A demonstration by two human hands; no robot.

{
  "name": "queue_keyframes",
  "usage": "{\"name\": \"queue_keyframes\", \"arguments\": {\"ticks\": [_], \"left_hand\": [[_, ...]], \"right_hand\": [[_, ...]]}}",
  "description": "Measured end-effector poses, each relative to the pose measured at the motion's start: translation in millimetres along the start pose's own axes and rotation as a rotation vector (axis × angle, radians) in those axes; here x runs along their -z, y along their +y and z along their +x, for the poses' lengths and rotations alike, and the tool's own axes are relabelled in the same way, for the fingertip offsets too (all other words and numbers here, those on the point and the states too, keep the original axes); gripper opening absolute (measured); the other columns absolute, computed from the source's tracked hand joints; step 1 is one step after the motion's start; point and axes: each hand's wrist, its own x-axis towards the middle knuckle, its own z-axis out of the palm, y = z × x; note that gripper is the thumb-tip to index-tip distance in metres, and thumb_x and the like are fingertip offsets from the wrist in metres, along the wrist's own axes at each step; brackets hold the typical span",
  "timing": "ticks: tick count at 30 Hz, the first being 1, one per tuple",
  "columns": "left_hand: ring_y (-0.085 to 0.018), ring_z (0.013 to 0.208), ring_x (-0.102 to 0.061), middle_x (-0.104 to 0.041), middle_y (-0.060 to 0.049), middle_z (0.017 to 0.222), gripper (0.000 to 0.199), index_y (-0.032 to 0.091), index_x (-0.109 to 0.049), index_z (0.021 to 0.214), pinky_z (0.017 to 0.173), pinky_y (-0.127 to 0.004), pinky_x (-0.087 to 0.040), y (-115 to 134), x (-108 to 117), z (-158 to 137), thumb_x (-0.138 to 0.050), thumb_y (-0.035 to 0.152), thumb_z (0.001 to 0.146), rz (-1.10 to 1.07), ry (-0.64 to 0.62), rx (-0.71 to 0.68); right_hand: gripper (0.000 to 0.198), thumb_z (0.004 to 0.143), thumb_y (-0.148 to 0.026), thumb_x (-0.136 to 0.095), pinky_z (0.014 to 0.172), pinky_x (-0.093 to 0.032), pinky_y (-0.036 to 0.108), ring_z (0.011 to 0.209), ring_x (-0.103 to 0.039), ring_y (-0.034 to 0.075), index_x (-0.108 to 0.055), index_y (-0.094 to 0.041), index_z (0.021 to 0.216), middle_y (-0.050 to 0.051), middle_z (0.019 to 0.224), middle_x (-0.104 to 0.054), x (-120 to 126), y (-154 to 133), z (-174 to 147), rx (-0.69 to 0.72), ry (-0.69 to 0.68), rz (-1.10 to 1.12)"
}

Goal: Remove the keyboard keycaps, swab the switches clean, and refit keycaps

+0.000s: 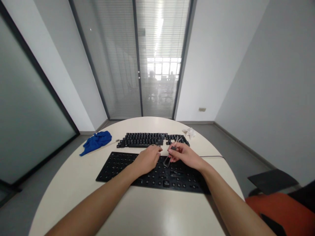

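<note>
A black keyboard base, mostly stripped of its caps, lies across the table in front of me. At least one keycap sits on its near side. My left hand is palm down over the middle of the base, fingers stretched towards the right and seemingly holding nothing. Between the fingers of my right hand is a keycap puller with a dark grip and wire loops. Its lower loop hangs just above the base. Behind both hands, loose black keycaps are laid out in keyboard order.
A crumpled blue cloth lies at the left, beside a thin brush-like stick. White crumpled tissue is at the back right. A dark cable runs to the round table's right edge. An orange chair stands right.
</note>
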Motion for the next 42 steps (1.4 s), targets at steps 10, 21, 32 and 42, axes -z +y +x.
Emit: {"name": "queue_keyframes", "arguments": {"ticks": [10, 21, 32, 42], "left_hand": [[-0.025, 0.14, -0.043, -0.048, -0.011, 0.15, 0.048, 0.022, -0.048, 0.141, 0.118, -0.045, -0.034, -3.5, 9.0, -38.0, -0.058, 0.024, 0.094, -0.202, -0.145, -0.234], [-0.024, 0.138, -0.046, -0.052, -0.009, 0.147, 0.04, 0.023, -0.057, 0.132, 0.117, -0.043, -0.037, -2.0, 7.2, -38.7, -0.059, 0.022, 0.092, -0.201, -0.112, -0.211], [-0.022, 0.137, -0.047, -0.053, -0.01, 0.146, 0.035, 0.021, -0.056, 0.133, 0.118, -0.041, -0.035, -1.1, 6.9, -38.7, -0.051, 0.027, 0.099, -0.203, -0.099, -0.219], [-0.024, 0.14, -0.044, -0.049, -0.01, 0.15, 0.039, 0.02, -0.056, 0.133, 0.118, -0.043, -0.034, -6.3, 4.8, -40.5, -0.055, 0.023, 0.094, -0.199, -0.124, -0.207]], "right_hand": [[0.038, 0.079, -0.053, -0.075, 0.048, -0.033, 0.021, 0.05, -0.047, 0.01, -0.077, -0.018, 0.092, -0.003, 0.06, -0.061, -10.7, -16.3, -15.5, 0.017, -0.303, -0.3], [0.037, 0.077, -0.052, -0.075, 0.06, -0.048, 0.024, 0.064, -0.063, 0.016, -0.079, -0.018, 0.093, 0.003, 0.075, -0.074, -24.9, -23.4, -20.7, 0.03, -0.37, -0.351], [0.031, 0.079, -0.047, -0.076, 0.051, -0.038, 0.022, 0.055, -0.052, 0.012, -0.078, -0.018, 0.09, -0.001, 0.064, -0.065, -28.4, -17.3, -16.6, 0.043, -0.271, -0.432], [0.027, 0.079, -0.044, -0.076, 0.071, -0.049, 0.025, 0.075, -0.066, 0.018, -0.082, -0.02, 0.09, 0.004, 0.084, -0.077, -30.3, -26.9, -22.1, 0.129, -0.479, -0.419]]}}
